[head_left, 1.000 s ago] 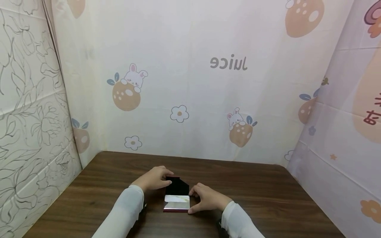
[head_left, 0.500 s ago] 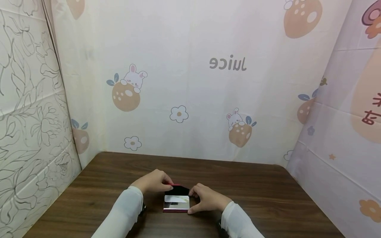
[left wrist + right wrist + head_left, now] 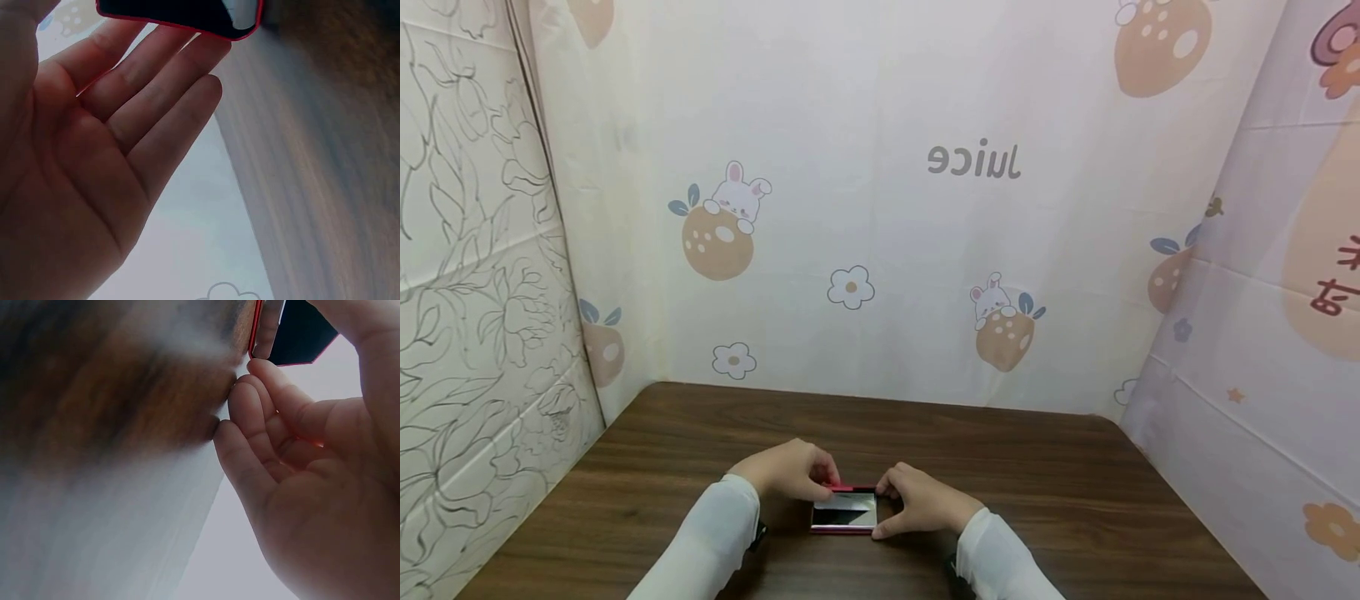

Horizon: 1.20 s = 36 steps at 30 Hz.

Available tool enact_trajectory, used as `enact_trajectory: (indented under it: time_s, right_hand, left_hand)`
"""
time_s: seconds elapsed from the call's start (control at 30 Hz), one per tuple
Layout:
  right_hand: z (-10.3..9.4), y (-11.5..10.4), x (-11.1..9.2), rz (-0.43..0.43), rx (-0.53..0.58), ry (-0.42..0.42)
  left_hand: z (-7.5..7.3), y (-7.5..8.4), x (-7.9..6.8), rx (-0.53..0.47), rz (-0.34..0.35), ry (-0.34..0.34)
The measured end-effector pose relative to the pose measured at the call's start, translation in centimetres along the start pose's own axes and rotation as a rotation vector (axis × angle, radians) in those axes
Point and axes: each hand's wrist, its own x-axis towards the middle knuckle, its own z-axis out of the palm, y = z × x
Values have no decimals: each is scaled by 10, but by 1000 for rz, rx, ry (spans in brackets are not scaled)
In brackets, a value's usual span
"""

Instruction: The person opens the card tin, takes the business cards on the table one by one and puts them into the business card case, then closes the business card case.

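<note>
A business card case [image 3: 842,518] with a shiny metal body and red edges lies on the table, its lid [image 3: 859,490] partly raised at the far side. The lid's inside is black, framed in red. My left hand [image 3: 790,469] pinches the lid near its left end between thumb and fingers; in the left wrist view the fingertips sit behind the red-edged lid [image 3: 169,14]. My right hand [image 3: 928,500] grips the right end of the case, thumb at the near corner and forefinger at the far one. Its other fingers rest on the table in the right wrist view.
The dark wood-grain table [image 3: 1037,483] spreads around both hands. Behind it hangs a pale curtain [image 3: 880,208] with rabbit and fruit prints, and printed cloths stand along the left and right sides.
The left hand has swung the lid from lying back to tilted toward the metal body, moving slightly nearer. The right hand has kept its grip on the case's right end.
</note>
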Motion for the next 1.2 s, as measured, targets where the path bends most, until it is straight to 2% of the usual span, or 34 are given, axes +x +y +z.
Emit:
enact_trajectory:
  time_s: [0.27,0.43,0.87,1.2]
  right_hand:
    - [1,2,2,10,30,-6]
    - [0,4,2,9,39,-6]
    - [1,4,3,4,51,-11]
    - [1,4,2,-2,44,-5]
  left_hand:
    - [7,4,-5,4,6,-18]
    - [13,5,-3,44,27,-16]
    - [26,9,-4,174,47,16]
    - [30,7,-2,190,48,32]
